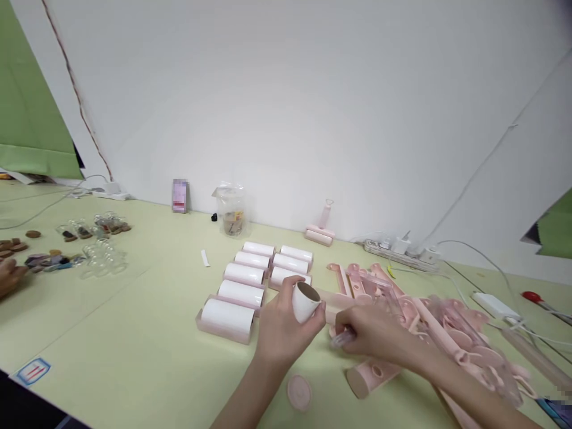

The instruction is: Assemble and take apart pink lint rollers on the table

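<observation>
My left hand is closed round a white paper roll, whose hollow brown end tilts up toward the camera. Just right of it, my right hand has its fingers curled on a small, blurred, clear-pinkish piece. Left of the hands, two rows of white rolls in pink holders lie on the table. Below my right hand rests a pink cylinder with a hole in its side. A round pink disc lies flat near the front edge.
Pink plastic parts are heaped at the right. Behind stand an assembled pink roller, a power strip, a clear bag and a phone. At the far left, another person's hand is beside small glass pieces.
</observation>
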